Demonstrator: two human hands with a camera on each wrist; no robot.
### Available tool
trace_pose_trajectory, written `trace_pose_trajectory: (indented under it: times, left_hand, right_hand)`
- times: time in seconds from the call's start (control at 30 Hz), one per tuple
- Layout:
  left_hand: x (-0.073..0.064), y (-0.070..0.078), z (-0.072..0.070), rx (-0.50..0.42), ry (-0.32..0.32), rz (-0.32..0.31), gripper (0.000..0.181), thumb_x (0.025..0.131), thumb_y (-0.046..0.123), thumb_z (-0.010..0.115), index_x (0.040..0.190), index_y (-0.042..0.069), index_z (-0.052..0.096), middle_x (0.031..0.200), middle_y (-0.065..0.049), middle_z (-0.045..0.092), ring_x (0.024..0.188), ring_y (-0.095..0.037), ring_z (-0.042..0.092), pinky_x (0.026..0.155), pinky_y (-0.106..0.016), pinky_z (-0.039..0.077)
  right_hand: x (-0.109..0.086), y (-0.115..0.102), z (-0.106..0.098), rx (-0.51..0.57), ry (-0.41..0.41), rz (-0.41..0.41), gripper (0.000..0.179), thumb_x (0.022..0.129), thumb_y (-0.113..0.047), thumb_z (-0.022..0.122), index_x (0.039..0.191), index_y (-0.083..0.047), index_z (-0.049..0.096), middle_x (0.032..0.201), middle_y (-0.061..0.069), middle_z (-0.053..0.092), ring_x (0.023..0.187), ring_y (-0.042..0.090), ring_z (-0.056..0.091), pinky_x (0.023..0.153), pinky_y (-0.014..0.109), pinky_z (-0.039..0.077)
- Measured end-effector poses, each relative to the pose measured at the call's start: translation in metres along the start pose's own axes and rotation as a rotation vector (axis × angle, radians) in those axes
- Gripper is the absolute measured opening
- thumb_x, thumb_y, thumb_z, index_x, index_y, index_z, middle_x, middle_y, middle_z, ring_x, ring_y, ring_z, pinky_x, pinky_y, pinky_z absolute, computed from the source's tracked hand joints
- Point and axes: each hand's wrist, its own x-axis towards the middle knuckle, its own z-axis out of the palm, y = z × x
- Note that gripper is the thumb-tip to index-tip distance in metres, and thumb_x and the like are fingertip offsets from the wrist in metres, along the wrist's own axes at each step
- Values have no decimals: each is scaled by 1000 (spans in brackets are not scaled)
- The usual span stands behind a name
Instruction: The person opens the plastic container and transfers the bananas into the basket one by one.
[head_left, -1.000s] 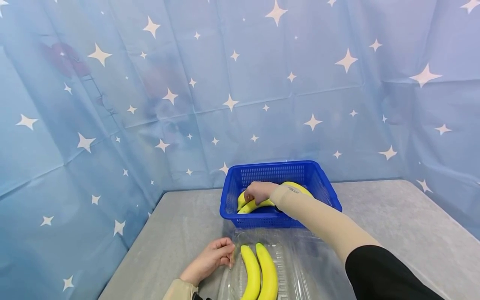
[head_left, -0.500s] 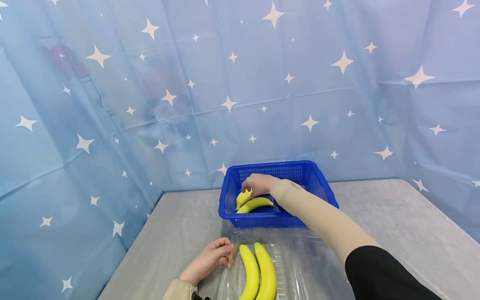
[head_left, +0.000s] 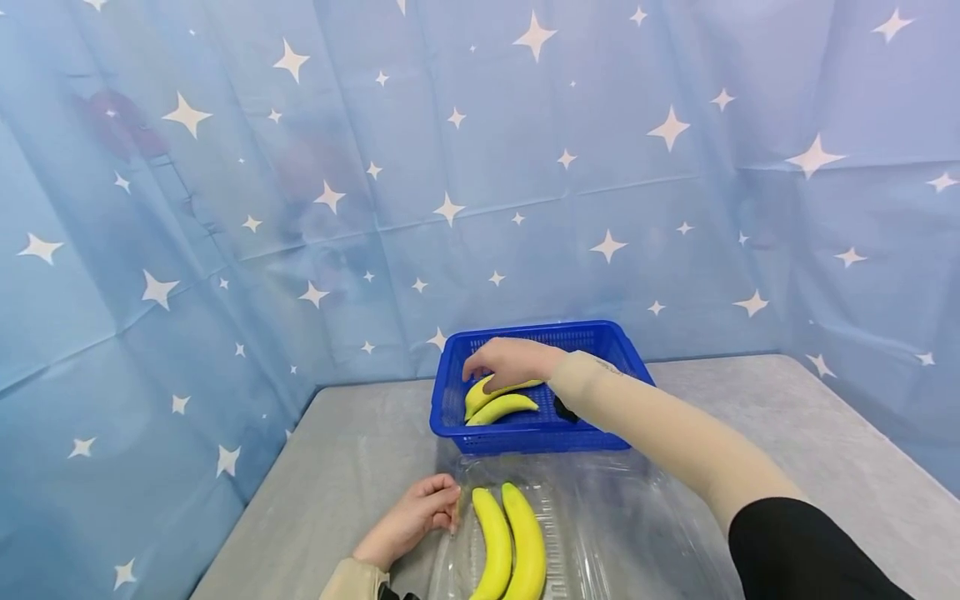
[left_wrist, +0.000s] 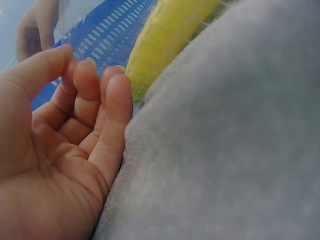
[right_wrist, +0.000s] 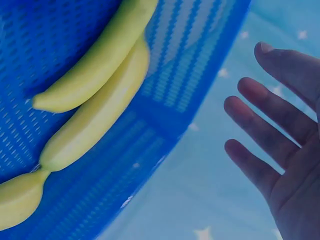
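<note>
My right hand (head_left: 513, 360) hovers over the left part of a blue basket (head_left: 540, 440), its fingers spread and holding nothing in the right wrist view. Below it lie a banana (head_left: 477, 396) and another banana (head_left: 502, 407) nearer the front wall. A third banana (right_wrist: 20, 200) shows in the right wrist view. With thumb and fingertips my left hand (head_left: 420, 508) pinches the left edge of a clear plastic container (head_left: 555, 542). Inside, a left banana (head_left: 491, 542) and a right banana (head_left: 525, 533) lie side by side. The container's near end is cut off.
The grey table (head_left: 360, 450) runs under everything. A blue star-patterned curtain (head_left: 420, 183) hangs behind and to the left, close to the basket's far side. The container's clear lid (head_left: 645, 517) spreads to the right, under my right forearm (head_left: 675, 433).
My right hand has come off the front banana, touched the back one, then risen leftward with fingers spread. The left hand keeps its pinch. The head view has shifted slightly.
</note>
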Motion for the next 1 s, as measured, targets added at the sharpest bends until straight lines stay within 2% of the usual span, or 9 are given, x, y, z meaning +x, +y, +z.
trace_pose_trajectory:
  times: [0.2,0.4,0.53,0.8,1.0]
  left_hand:
    - [-2,1,-1,4,8,-8,14,92,19,47,81,9,49,69,-1,53,59,-13,54,57,-29,48]
    - [-1,2,-1,-8,1,-11,15,92,19,46,80,10,49,68,-1,53,60,-13,55,58,-29,48]
    - [-1,1,0,-11,-9,-8,15,91,21,48,80,10,49,69,-1,54,60,-13,55,58,-28,48]
    - [-4,0,-1,-3,-1,-27,15,91,20,47,81,10,49,69,-1,53,60,-12,54,57,-28,47]
    - [-1,1,0,2,-20,-6,15,92,21,46,82,11,50,70,0,55,60,-12,54,57,-28,47]
  right_hand:
    - [-14,-27,4,-31,-4,-143,29,81,-22,65,110,-23,59,103,-11,58,93,6,54,78,21,44]
    - [-34,-48,10,-58,-24,-239,31,81,-28,64,112,-22,59,105,-13,57,95,3,53,77,16,43]
    - [-49,-61,12,-82,-13,-289,31,81,-29,63,111,-24,58,105,-13,58,91,-1,53,73,13,42]
    - [-66,-71,29,-46,13,-384,28,83,-28,62,110,-25,58,102,-16,57,87,-6,50,72,9,40]
    - [-72,-76,39,-58,-1,-406,32,82,-27,63,112,-23,58,104,-15,56,88,-5,50,73,9,40]
